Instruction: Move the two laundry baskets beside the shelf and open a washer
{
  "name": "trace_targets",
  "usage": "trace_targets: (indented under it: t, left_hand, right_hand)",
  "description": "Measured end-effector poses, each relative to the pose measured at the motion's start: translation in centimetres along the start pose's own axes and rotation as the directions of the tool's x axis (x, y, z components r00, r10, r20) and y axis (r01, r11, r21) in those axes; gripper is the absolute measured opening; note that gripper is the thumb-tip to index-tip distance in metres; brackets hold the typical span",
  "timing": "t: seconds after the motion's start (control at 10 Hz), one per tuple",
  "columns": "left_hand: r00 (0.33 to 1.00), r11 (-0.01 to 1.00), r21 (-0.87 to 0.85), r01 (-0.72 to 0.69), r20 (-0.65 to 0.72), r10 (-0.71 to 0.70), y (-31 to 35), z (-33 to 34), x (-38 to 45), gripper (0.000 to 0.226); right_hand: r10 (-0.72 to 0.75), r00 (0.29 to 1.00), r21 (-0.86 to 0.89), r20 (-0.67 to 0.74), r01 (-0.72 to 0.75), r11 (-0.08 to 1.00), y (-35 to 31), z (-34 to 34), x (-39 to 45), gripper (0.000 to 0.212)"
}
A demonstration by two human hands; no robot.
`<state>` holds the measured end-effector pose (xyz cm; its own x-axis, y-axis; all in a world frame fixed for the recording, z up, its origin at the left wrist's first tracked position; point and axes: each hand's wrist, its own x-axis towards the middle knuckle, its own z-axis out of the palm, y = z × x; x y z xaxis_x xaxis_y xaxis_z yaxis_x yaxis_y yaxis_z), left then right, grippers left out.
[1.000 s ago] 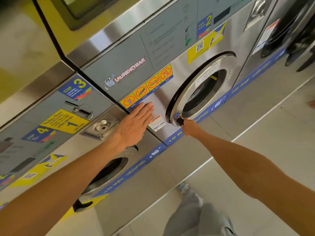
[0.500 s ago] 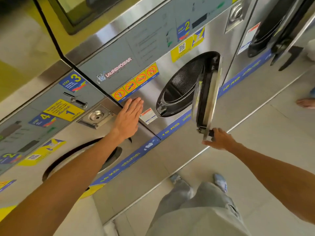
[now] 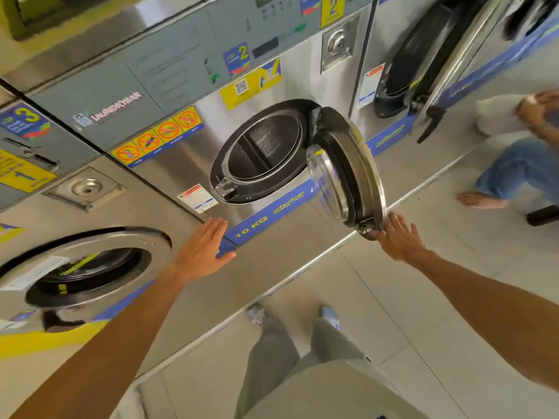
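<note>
A steel front-load washer (image 3: 193, 164) marked 10 KG fills the middle of the view. Its round door (image 3: 348, 173) hangs swung out to the right, and the perforated drum (image 3: 266, 146) shows inside. My right hand (image 3: 396, 240) lies with fingers spread against the door's lower edge, by the latch, not gripped around it. My left hand (image 3: 202, 252) is flat and open, low by the blue 10 KG strip on the washer's front. No laundry basket is in view.
A second washer (image 3: 81, 267) with its door closed stands to the left. A third machine (image 3: 423, 65) at the right has its door open. A person in jeans (image 3: 514, 170), barefoot, crouches on the tiled floor at the far right. My own legs are below.
The door has swung from closed to wide open, led by my right hand. My left hand has slid down from the warning stickers to the blue strip. The view has stepped back.
</note>
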<state>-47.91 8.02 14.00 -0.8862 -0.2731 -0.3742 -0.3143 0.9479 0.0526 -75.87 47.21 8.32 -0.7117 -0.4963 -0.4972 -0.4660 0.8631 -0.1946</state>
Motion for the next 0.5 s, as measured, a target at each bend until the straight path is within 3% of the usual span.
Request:
trace_targets:
  t: [0.2, 0.3, 0.4, 0.5]
  left_hand:
    - [0.996, 0.993, -0.09, 0.083, -0.032, -0.086, 3.9, 2.9, -3.0, 0.085]
    - [0.987, 0.972, -0.167, 0.162, 0.044, -0.157, 4.6, 3.8, -5.0, 0.088]
    - [0.978, 0.955, -0.21, 0.21, 0.047, -0.205, 4.8, 5.1, -7.5, 0.089]
    - [0.968, 0.949, -0.188, 0.251, 0.062, -0.244, 4.9, 6.3, -9.9, 0.088]
  right_hand:
    - [0.056, 0.998, -0.072, 0.042, -0.053, 0.996, 3.1, -1.7, 0.7, 0.062]
    - [0.079, 0.997, -0.045, 0.019, -0.079, 0.996, 3.1, -1.9, 0.5, 0.063]
    - [0.201, 0.979, 0.005, 0.046, -0.201, 0.98, 2.1, -1.0, -0.5, 0.066]
    - [0.3, 0.947, -0.001, 0.115, -0.302, 0.953, 0.5, 0.4, -1.9, 0.055]
